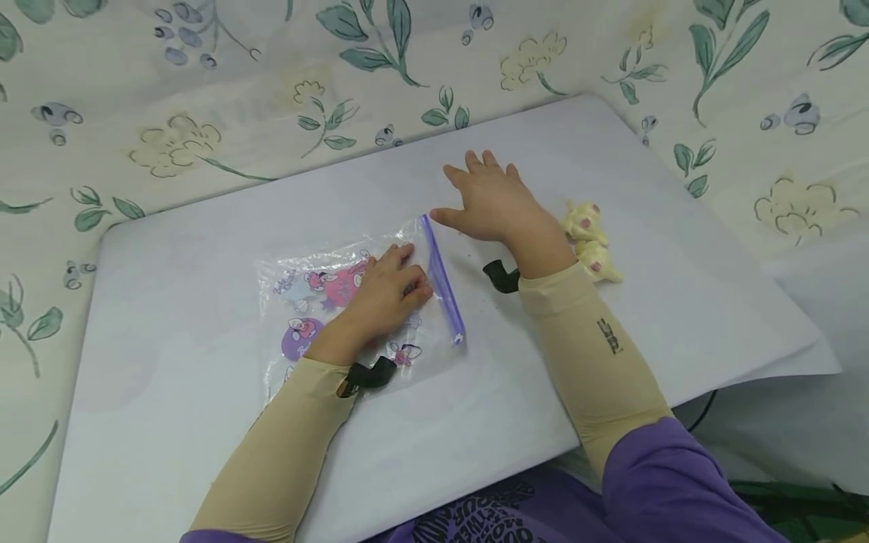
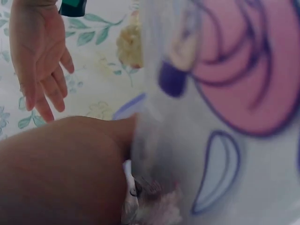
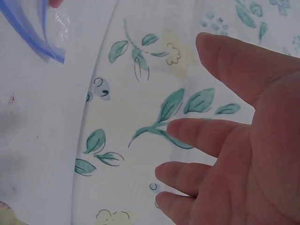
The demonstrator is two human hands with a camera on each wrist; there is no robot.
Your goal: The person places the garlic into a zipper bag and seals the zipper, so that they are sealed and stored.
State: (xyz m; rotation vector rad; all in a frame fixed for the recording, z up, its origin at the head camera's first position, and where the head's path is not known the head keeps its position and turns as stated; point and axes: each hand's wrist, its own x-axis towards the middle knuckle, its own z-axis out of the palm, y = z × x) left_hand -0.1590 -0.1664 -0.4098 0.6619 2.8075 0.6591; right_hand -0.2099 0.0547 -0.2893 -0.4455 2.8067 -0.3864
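A clear zip bag [image 1: 308, 286] printed with pink and purple cartoon figures lies on the white tabletop. Its purple zip strip [image 1: 444, 286] is on the right side. The left hand [image 1: 383, 298] rests on the bag's printed face, fingers loosely bent. In the left wrist view the bag's film [image 2: 262, 164] fills the right half and hides the fingertips. To the right of the zip, the right hand [image 1: 492, 200] is held with its fingers spread and nothing in them. Two pale yellow figures [image 1: 594, 241] with pinkish spots sit together beside the right wrist, partly behind it.
The white tabletop [image 1: 183, 302] has its far edge against a floral-patterned cloth [image 1: 237, 98]. A dark cable [image 1: 704, 411] hangs past the table's right front edge. Both forearms wear beige sleeves with black wrist straps.
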